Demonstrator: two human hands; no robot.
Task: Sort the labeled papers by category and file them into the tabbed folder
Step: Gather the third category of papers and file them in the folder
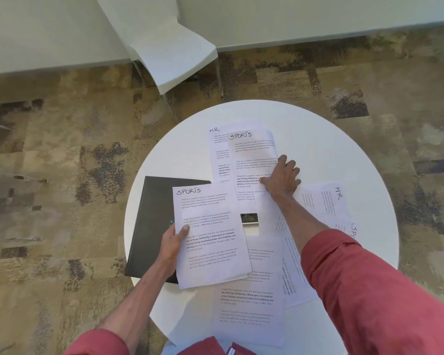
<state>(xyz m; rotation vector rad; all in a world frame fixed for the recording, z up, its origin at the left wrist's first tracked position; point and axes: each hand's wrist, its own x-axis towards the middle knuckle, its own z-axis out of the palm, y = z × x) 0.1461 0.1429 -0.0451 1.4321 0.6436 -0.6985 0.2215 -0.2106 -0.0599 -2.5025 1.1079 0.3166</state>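
Left hand [171, 243] pinching a SPORTS sheet [208, 234] over the black folder [151, 221]; right hand [282, 179] pressed flat, fingers spread, on another SPORTS page [251, 155] on the tabletop [331, 149].

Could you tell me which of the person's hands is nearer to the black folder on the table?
The left hand. It grips a SPORTS sheet directly over the black folder. The right hand presses on another SPORTS sheet farther back, off the folder.

On the round table [344, 149] lie one black folder [151, 221] and seven printed papers: three marked SPORTS [208, 234], two marked HR [217, 149], two with labels unseen.
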